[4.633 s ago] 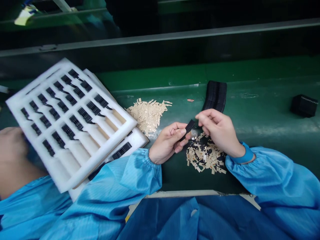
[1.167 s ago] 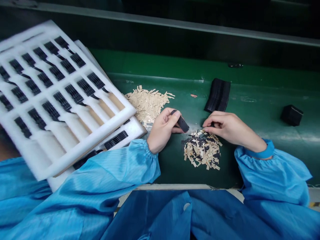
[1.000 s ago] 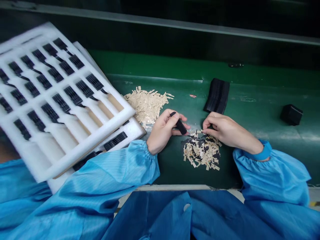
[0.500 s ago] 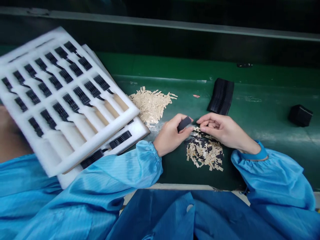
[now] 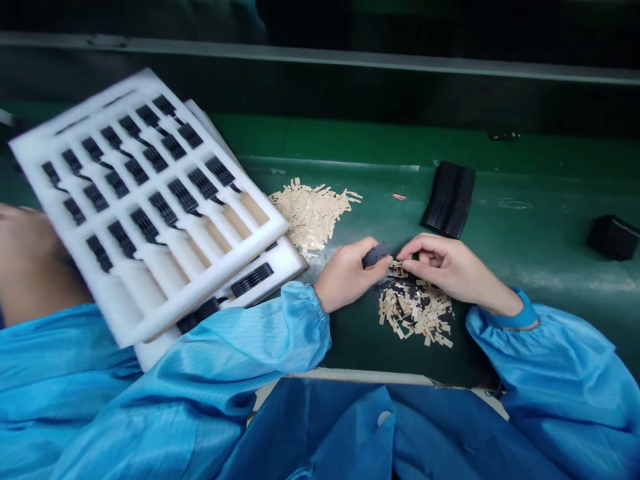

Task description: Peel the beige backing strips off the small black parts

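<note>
My left hand (image 5: pixel 345 273) is closed around a small flat black block (image 5: pixel 377 254), pinched between thumb and fingers. Close to that block, my right hand (image 5: pixel 443 267) has its thumb and index fingertip pressed together; whatever sits in the pinch is too small to make out. Just below the fingertips lies a loose heap of small cream-coloured strips (image 5: pixel 425 317), with dark pieces among them. A larger pile of paler cream strips (image 5: pixel 315 213) lies beyond my left hand.
Two stacked white foam trays (image 5: pixel 165 293) holding black parts with short leads overlap the green bench (image 5: pixel 360 347) at left. A co-worker's blurred arm (image 5: pixel 30 260) is beside them. A row of black blocks (image 5: pixel 449 200) stands behind my right hand; another black block (image 5: pixel 614 238) is far right.
The whole view has shifted a little, so things appear farther right and lower. The black block in my left hand has turned, showing more of its broad face. Both hands remain close together.
</note>
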Demonstrator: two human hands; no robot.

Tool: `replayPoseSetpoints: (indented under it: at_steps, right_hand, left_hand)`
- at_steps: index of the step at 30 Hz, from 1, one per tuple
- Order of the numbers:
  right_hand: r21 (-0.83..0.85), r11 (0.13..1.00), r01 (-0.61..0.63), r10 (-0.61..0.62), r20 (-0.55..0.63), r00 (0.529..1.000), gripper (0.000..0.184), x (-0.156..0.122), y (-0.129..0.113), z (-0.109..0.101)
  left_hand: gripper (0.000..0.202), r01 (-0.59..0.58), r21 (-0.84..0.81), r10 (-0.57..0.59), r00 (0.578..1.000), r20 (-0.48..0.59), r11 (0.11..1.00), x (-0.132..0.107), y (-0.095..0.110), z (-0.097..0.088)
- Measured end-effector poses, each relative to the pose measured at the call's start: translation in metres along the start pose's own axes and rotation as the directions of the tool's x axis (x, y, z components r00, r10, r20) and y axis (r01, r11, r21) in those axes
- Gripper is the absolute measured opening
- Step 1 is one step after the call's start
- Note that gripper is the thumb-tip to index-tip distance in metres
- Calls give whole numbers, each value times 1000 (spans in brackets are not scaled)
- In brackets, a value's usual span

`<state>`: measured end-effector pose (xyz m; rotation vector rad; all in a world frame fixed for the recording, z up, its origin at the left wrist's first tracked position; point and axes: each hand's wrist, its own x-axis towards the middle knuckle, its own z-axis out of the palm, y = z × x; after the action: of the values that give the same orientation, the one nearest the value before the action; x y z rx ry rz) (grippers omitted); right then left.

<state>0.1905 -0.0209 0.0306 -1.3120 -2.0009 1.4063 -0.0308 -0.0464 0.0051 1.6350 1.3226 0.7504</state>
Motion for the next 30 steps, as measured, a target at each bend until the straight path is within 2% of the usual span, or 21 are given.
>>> replayPoseSetpoints:
  at_steps: [2,6,11,16,19,21,23,26,28,30]
  right_hand:
    - [-15,999,52,-52,-15,999,16,-1,0,7]
    - [44,996,75,-70,-100,993,15,-3,-1,21]
    - [-96,983,156,-177,-270,947,11,-4,-2,29]
    - [-169,973,157,-200,-284,938,10,-4,-3,32]
    - [-99,984,148,-170,-265,949,11,-4,-2,32]
    - [10,992,130,-121,-299,946,12,-4,-1,30]
    - [106,987,124,-74,-387,919,12,-2,0,27]
    - [165,981,105,-14,-479,878,12,1,1,23]
    - [172,981,87,5,-474,881,13,2,0,22]
    - [168,982,89,-2,-455,890,15,2,-1,22]
  left_hand:
    - [23,14,-11,-15,1000,-24,1000,0,0,2]
    - [16,43,-43,-47,994,-102,998,-2,1,6]
    - [17,14,9,-13,995,-98,1000,-6,1,6]
    - [16,4,-82,-9,999,-52,997,-7,0,7]
    - [16,15,-81,-20,998,-62,997,-5,1,6]
    - [12,17,-76,-27,992,-124,997,-3,3,1]
    - [11,25,-42,-35,968,-247,999,1,5,-9]
    - [28,72,125,-14,911,-412,990,4,7,-27]
    - [31,85,246,38,889,-456,965,5,8,-35]
    - [14,66,286,76,886,-457,956,3,8,-36]
